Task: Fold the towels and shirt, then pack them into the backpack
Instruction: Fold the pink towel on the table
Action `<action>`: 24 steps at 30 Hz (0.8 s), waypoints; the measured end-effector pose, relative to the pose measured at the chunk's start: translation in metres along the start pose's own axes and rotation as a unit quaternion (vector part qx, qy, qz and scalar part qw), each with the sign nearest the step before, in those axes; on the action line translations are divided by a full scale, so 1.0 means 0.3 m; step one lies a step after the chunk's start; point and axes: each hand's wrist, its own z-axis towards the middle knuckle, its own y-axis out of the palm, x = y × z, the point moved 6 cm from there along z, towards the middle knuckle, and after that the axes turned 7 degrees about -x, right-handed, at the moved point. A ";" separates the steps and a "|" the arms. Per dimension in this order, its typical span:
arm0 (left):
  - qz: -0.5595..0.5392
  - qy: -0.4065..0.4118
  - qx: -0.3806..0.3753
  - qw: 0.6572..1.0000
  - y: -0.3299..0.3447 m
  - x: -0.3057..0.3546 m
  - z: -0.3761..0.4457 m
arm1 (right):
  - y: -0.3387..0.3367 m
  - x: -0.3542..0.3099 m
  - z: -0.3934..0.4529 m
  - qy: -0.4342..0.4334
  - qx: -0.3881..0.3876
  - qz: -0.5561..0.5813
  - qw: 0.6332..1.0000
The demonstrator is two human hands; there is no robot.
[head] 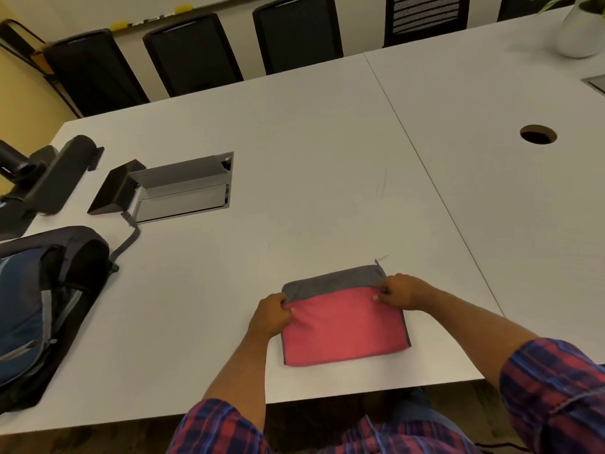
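White worktop point(294, 152), matte, made of 2 slabs; the seam between them runs diagonally from far centre toward the near right. A round cable hole point(538, 134) sits in the right slab. A recessed power box point(183, 188) with its metal lid raised is set into the left slab, a black wedge-shaped block point(113, 188) just beside it on the left.

Folded towel point(343, 326), red face up with a grey band along its far edge, lies flat near the near edge of the worktop, right of centre. Left hand point(270, 316) pinches the far left corner of the red layer, fingers curled over the fabric. Right hand point(401, 291) pinches the far right corner where red meets grey. Both grips closed on the towel. Plaid sleeves, red and blue, rolled up the forearms.

Backpack point(36, 309), blue and black with grey trim, lies at the left edge, well apart from the towel; 1 grey strap point(129, 239) trails toward the power box. Black equipment point(49, 175) at far left, type unclear.

Room: 4 black chairs point(193, 50) along the far side of the worktop, pale wall behind, yellow wall at far left. White vase point(577, 31) with green leaves at far right corner. Dark floor under the near edge.
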 end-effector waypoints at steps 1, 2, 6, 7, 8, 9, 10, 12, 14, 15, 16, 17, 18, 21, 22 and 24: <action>-0.007 0.000 0.017 1.000 -0.006 -0.002 0.004 | 0.000 0.009 0.010 0.007 0.004 0.002 1.000; -0.014 -0.002 0.037 0.999 -0.011 -0.003 0.008 | 0.001 0.018 0.021 0.015 0.010 0.003 1.000; -0.031 -0.022 0.111 0.993 -0.018 -0.021 0.036 | -0.002 0.037 0.053 0.047 0.063 0.028 0.997; -0.037 -0.028 0.127 0.991 -0.019 -0.026 0.045 | -0.008 0.037 0.055 0.051 0.077 0.040 0.995; -0.046 -0.034 0.142 0.988 -0.022 -0.023 0.048 | -0.015 0.039 0.059 0.056 0.089 0.051 0.993; -0.054 -0.035 0.156 0.986 -0.025 -0.017 0.052 | -0.020 0.041 0.063 0.061 0.097 0.062 0.991; -0.062 -0.033 0.169 0.983 -0.028 -0.005 0.051 | -0.024 0.044 0.066 0.067 0.104 0.071 0.990; -0.069 -0.030 0.188 0.979 -0.030 0.016 0.059 | -0.029 0.059 0.079 0.086 0.112 0.083 0.987; -0.068 -0.038 0.201 0.976 -0.028 0.028 0.074 | -0.027 0.078 0.090 0.108 0.120 0.090 0.983; -0.062 -0.036 0.207 0.976 -0.026 0.033 0.081 | -0.026 0.084 0.093 0.114 0.127 0.091 0.981; -0.055 -0.031 0.212 0.975 -0.021 0.036 0.093 | -0.026 0.091 0.097 0.119 0.134 0.091 0.980; -0.048 -0.022 0.217 0.975 -0.017 0.040 0.103 | -0.026 0.096 0.099 0.123 0.140 0.087 0.979; -0.045 -0.016 0.221 0.974 -0.011 0.040 0.114 | -0.027 0.098 0.101 0.126 0.144 0.081 0.978; -0.045 -0.017 0.233 0.971 0.006 0.032 0.135 | -0.028 0.095 0.107 0.127 0.143 0.062 0.980; -0.049 -0.020 0.236 0.970 0.010 0.029 0.140 | -0.028 0.095 0.109 0.124 0.142 0.057 0.980; -0.050 -0.026 0.244 0.968 0.015 0.029 0.145 | -0.027 0.091 0.119 0.110 0.139 0.040 0.983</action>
